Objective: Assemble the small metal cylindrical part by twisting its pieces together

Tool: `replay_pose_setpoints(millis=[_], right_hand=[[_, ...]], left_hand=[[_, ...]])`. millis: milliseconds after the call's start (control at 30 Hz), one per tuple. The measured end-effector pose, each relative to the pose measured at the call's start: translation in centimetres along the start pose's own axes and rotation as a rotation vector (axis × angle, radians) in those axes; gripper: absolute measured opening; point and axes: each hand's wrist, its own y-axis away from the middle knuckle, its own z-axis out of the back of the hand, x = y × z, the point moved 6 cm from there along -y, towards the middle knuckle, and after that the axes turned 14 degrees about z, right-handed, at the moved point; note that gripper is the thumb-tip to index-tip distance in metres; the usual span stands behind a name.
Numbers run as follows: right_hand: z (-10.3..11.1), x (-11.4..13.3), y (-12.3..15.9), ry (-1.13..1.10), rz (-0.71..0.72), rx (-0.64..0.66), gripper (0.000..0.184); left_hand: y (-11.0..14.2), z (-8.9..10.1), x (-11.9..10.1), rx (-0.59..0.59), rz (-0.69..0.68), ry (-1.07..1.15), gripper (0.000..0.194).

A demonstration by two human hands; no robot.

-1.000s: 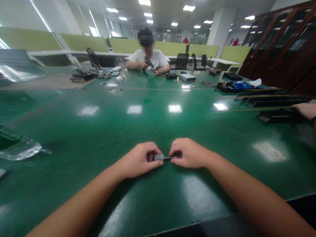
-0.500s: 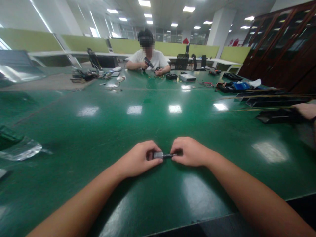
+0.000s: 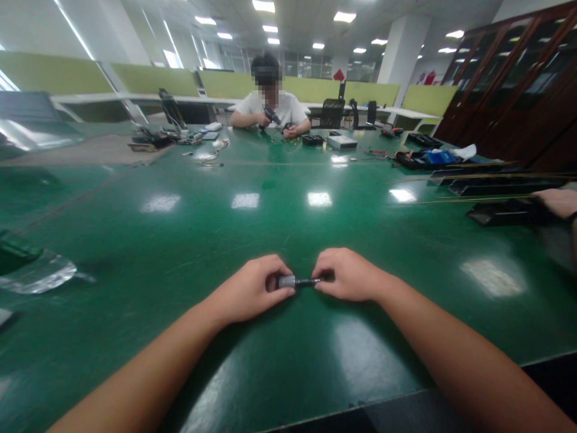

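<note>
Low over the green table [image 3: 189, 240], my left hand [image 3: 252, 290] is closed round a small grey cylinder [image 3: 287, 281], thumb and fingers on either side of it. A thin dark shaft [image 3: 306, 282] runs from the cylinder to the right. My right hand [image 3: 345, 275] pinches the far end of this shaft between thumb and fingertips. Cylinder and shaft lie in one line, roughly level. The exact kind of part is too small to make out, and my fingers hide both its ends.
Across the table a person [image 3: 270, 111] in white holds a dark power tool [image 3: 271, 115]. At right, another person's hand [image 3: 559, 201] rests by black channel pieces [image 3: 505, 210]. A clear plastic item [image 3: 40, 270] lies at left. A tool case [image 3: 428, 157] sits at the back right.
My left hand and the cylinder have shifted very slightly left, so a little more of the shaft shows. Both grips stay the same.
</note>
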Motion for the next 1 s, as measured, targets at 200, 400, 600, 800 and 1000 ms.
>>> replay_pose_setpoints(millis=[200,400,600,800,1000], right_hand=[[-0.2,-0.6,-0.1,0.006,-0.022,-0.051,0.011],[-0.4,-1.2,-0.3,0.034,-0.058,-0.069,0.011],[-0.1,-1.4,-0.1,0.055,-0.075,-0.063,0.012],[1.2,-2.6,1.0,0.088,-0.158,0.006,0.012],[0.9,-2.2,0.7,0.05,-0.16,0.001,0.013]], left_hand=[[-0.2,0.5,0.3,-0.047,-0.023,-0.045,0.021],[-0.6,0.4,0.7,-0.089,-0.029,-0.047,0.02],[-0.7,0.4,0.7,-0.11,-0.041,-0.048,0.02],[-0.8,0.4,1.0,-0.103,-0.029,-0.035,0.021],[-0.8,0.3,1.1,-0.104,-0.031,-0.017,0.02]])
